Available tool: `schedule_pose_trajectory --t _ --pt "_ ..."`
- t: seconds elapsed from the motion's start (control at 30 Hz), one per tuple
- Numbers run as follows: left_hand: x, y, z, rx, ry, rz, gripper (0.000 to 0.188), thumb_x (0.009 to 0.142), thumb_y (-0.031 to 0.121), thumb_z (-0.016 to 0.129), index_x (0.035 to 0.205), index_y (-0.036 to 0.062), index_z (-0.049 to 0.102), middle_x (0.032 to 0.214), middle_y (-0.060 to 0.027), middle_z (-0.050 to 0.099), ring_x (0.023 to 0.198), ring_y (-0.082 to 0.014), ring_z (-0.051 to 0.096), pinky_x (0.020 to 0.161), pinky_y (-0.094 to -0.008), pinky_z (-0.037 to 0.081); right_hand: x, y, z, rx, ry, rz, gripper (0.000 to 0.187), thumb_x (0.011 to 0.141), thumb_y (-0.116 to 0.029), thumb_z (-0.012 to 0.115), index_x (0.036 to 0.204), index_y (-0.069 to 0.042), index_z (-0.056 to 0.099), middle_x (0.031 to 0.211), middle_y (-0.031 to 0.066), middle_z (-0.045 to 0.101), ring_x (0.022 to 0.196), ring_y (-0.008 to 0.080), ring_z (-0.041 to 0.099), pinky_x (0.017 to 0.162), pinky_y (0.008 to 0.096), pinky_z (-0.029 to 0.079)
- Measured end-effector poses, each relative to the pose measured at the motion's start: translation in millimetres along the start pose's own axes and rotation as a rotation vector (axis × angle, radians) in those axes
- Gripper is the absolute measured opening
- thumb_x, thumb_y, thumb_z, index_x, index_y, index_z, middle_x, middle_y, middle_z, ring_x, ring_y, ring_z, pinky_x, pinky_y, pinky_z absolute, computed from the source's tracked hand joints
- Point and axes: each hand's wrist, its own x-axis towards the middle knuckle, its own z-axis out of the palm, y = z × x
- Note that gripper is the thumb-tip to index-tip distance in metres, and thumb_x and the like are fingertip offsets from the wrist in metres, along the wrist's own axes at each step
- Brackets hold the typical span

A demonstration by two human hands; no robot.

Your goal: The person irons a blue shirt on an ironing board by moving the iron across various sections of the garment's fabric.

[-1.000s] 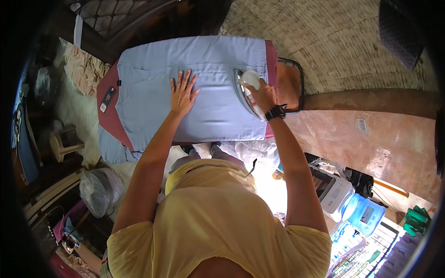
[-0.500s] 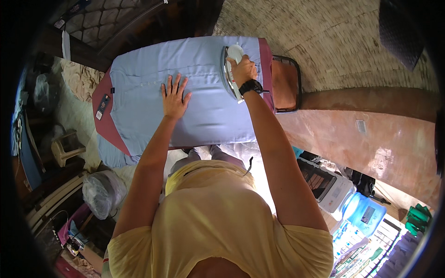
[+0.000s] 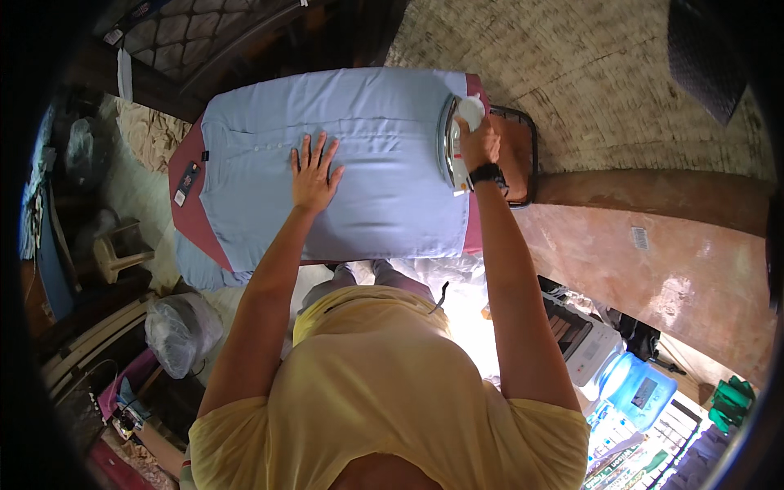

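A light blue shirt (image 3: 384, 196) lies spread over an ironing board with a dark red cover (image 3: 189, 214). Its collar and buttons are toward the left. My left hand (image 3: 314, 175) rests flat on the middle of the shirt, fingers spread. At the right end of the shirt, my right hand (image 3: 482, 145) is wrapped round the handle of a clothes iron (image 3: 448, 147), whose metal rim lies against the cloth near the hem. A dark wristwatch (image 3: 488, 174) is on my right wrist. At the board's left end lies a dark tag (image 3: 187, 184) on the red cover.
Past the board's right end is a black metal frame (image 3: 534, 155) beside a low reddish wall (image 3: 653, 245). A blue water jug (image 3: 641, 388) and a white appliance (image 3: 592, 351) stand at the lower right. A plastic-wrapped bundle (image 3: 181, 335) and a wooden stool (image 3: 121, 251) are at the left.
My right hand and the iron have slid to the right, to the shirt's hem end. My left hand stays flat at about the same spot on the shirt.
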Motion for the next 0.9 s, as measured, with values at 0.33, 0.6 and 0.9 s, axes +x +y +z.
schedule_pose_trajectory --t 0.33,0.6,0.9 --pt "-3 -26 -6 -0.315 0.131 -0.044 0.047 0.098 0.031 0.051 0.143 0.0191 0.043 0.154 -0.0042 0.034 0.143 -0.0330 0.027 0.117 -0.0517 0.020 -3 -25 -24 0.343 -0.542 -0.244 0.057 0.076 -0.056 0.073 0.105 -0.007 0.071 0.090 0.0210 0.071 0.086 0.0341 0.070 0.075 0.0441 0.055" --pt "-20 -144 -30 -0.210 0.602 -0.468 0.032 0.091 0.015 0.061 0.121 0.0075 0.058 0.120 -0.0165 0.055 0.110 -0.0342 0.053 0.094 -0.0456 0.041 -68 -160 10 0.085 -0.698 -0.815 0.064 0.077 -0.064 0.068 0.111 -0.009 0.067 0.093 0.0192 0.069 0.091 0.0383 0.067 0.079 0.0493 0.053" --pt "21 -219 -12 -0.305 0.337 -0.679 0.030 0.080 0.025 0.075 0.100 0.0059 0.064 0.095 -0.0113 0.064 0.093 -0.0310 0.059 0.083 -0.0423 0.048 -73 -226 31 0.010 -0.658 -0.769 0.059 0.078 -0.060 0.068 0.106 -0.007 0.067 0.095 0.0215 0.069 0.093 0.0358 0.066 0.081 0.0475 0.053"
